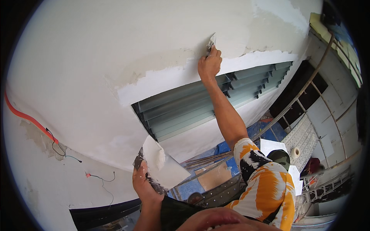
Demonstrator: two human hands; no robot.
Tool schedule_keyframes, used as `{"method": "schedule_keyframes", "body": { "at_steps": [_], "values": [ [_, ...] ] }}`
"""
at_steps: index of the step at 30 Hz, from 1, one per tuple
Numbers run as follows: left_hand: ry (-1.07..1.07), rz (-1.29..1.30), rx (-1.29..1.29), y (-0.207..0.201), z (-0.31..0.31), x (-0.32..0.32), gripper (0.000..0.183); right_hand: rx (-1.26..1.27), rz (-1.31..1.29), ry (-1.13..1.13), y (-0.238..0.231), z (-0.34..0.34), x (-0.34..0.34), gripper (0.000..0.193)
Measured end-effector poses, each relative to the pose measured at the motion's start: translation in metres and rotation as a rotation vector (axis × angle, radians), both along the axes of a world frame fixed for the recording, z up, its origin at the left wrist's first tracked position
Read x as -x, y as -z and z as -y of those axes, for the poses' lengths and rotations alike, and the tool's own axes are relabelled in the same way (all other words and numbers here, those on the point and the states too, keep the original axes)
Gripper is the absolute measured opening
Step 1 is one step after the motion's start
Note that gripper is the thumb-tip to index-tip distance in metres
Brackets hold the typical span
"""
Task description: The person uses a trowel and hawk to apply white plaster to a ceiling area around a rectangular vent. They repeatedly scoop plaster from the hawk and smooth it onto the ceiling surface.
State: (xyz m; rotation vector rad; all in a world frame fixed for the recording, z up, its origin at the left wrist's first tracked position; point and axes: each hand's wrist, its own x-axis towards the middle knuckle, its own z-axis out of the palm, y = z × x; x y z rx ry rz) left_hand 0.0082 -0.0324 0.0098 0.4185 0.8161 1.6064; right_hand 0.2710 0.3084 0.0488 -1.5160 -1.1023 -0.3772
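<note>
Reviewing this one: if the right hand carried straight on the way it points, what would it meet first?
Likely the pale wall, with the scraper in the right hand leading. Whether the blade already touches is unclear; nothing else shows in that line.

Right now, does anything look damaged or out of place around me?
Yes, on the left: loose wires dangle from the orange conduit, beside a rough brownish wall patch. The ends connect to nothing visible; the patch looks chipped or unfinished.
</note>
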Motion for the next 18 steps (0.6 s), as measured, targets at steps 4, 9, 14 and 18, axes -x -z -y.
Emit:
{"method": "schedule_keyframes", "body": {
  "at_steps": [4,9,14,18],
  "values": [
    [0.001,-0.001,0.034,0.003,-0.004,-0.003,0.042,0.154,0.071,-0.232,0.012,0.045,0.130,0.068],
    [-0.006,0.003,0.056,0.002,-0.003,-0.002,0.041,-0.059,-0.050,-0.140,0.011,0.054,-0.007,0.044],
    [0.030,0.050,0.053,0.003,-0.003,0.002,0.040,0.126,-0.313,0.140,-0.009,0.006,-0.193,0.049],
    [-0.013,0.040,0.059,0.007,-0.005,0.002,0.037,0.008,-0.192,-0.033,0.003,-0.004,-0.149,0.044]
  ]
}}
